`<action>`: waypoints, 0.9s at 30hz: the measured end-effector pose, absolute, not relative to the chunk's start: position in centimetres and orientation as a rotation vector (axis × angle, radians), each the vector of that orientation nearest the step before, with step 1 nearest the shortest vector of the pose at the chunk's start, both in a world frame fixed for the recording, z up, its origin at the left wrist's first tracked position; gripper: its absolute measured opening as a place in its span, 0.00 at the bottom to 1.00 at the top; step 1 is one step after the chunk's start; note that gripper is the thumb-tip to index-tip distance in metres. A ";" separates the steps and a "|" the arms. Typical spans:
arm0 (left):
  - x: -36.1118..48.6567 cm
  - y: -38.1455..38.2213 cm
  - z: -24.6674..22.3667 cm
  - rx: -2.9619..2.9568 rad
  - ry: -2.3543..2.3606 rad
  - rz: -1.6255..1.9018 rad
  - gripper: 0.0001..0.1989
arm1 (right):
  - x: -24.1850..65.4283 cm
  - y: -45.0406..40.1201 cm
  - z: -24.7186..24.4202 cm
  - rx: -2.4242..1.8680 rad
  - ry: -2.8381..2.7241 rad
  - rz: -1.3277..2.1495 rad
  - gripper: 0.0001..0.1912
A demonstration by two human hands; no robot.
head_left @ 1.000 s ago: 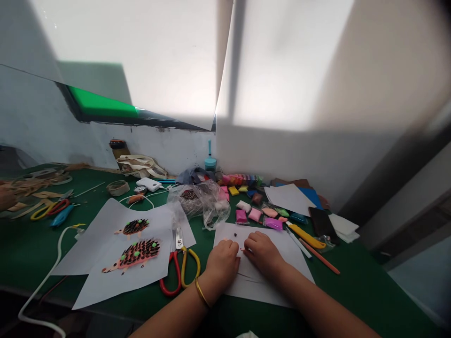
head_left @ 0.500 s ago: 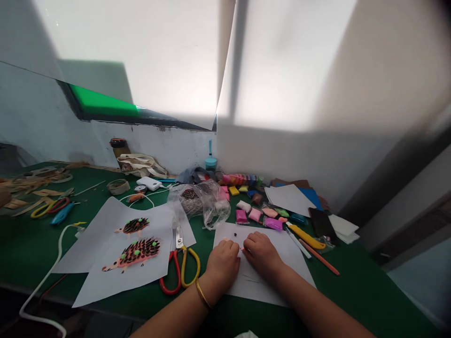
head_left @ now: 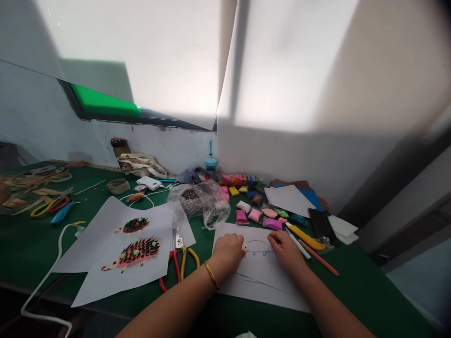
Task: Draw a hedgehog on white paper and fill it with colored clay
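Observation:
A white sheet (head_left: pixel 259 277) lies on the green table, bearing a line drawing of an animal (head_left: pixel 259 246) with a rounded back and short legs. At the drawing's left end, my left hand (head_left: pixel 229 251) rests on the paper with its fingers curled together; what they hold, if anything, is too small to tell. My right hand (head_left: pixel 283 246) is at the drawing's right end, thumb and fingertips pinched, their contents not clear. Packets of coloured clay (head_left: pixel 255 215) are beyond the sheet. Other sheets to the left carry two finished hedgehog figures (head_left: pixel 139 253) with dark spines.
Red and yellow scissors (head_left: pixel 179 253) lie left of my left forearm. A yellow cutter (head_left: pixel 306 237), an orange pencil (head_left: pixel 322 260) and a black phone (head_left: pixel 322 225) are on the right. A clear plastic bag (head_left: pixel 197 202) sits behind. A white cable (head_left: pixel 42 286) hangs over the left edge.
My hands have moved apart, uncovering the drawing between them. My left hand has shifted slightly up, and my right hand has gone to the right. The small dark ball is no longer visible.

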State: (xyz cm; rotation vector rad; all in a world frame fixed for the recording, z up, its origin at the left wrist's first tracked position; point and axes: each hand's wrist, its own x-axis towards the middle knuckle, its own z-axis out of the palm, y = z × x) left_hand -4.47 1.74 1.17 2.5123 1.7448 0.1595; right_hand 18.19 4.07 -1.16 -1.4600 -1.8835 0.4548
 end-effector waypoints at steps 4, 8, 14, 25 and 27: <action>-4.3 2.6 0.7 2.543 1.738 0.146 0.11 | 19.0 4.3 -1.8 -1.478 -1.828 0.488 0.15; -4.6 2.4 0.6 2.585 1.709 0.147 0.10 | 18.8 4.3 -1.6 -1.487 -1.849 0.510 0.15; -4.1 1.8 1.0 2.610 1.708 0.169 0.11 | 18.5 4.1 -1.4 -1.508 -1.848 0.514 0.15; -5.0 0.6 1.0 2.689 1.549 0.272 0.10 | 18.5 4.1 -1.4 -1.490 -1.867 0.494 0.14; -5.1 0.3 0.8 2.737 1.492 0.282 0.12 | 18.6 4.1 -1.5 -1.490 -1.873 0.490 0.14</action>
